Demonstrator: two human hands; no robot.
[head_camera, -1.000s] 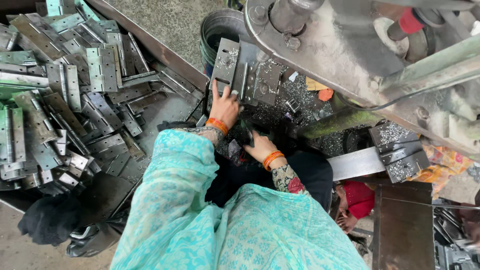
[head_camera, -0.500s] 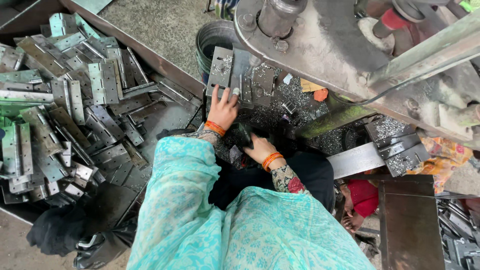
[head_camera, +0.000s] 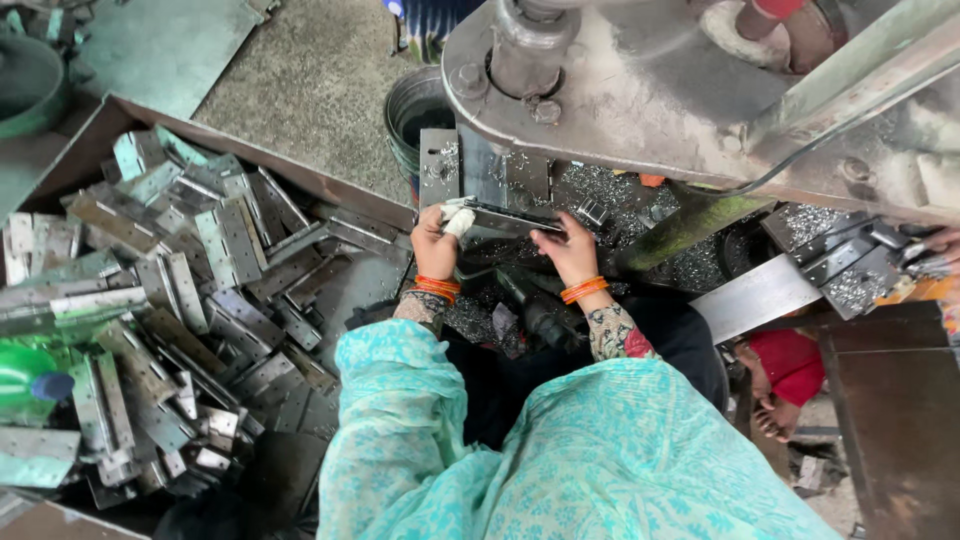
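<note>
Both my hands hold one flat metal hinge plate (head_camera: 505, 219) level in front of the machine. My left hand (head_camera: 435, 243) grips its left end, with a white wrap on one finger. My right hand (head_camera: 568, 252) grips its right end. Orange bangles sit on both wrists. The plate lies just below the grey press machine (head_camera: 640, 90), above a bed of metal shavings (head_camera: 590, 190). My lap is covered in turquoise patterned cloth (head_camera: 560, 460).
A big heap of metal hinge plates (head_camera: 170, 300) fills a tray on the left. A dark metal bucket (head_camera: 420, 115) stands behind it. More hinge pieces (head_camera: 850, 260) lie on the right, near a steel strip (head_camera: 755, 297) and a dark metal block (head_camera: 900, 420).
My left hand came off the upright plates by the machine. My right hand rose from the dark area near my lap. Both now grip one hinge plate. The view tilted.
</note>
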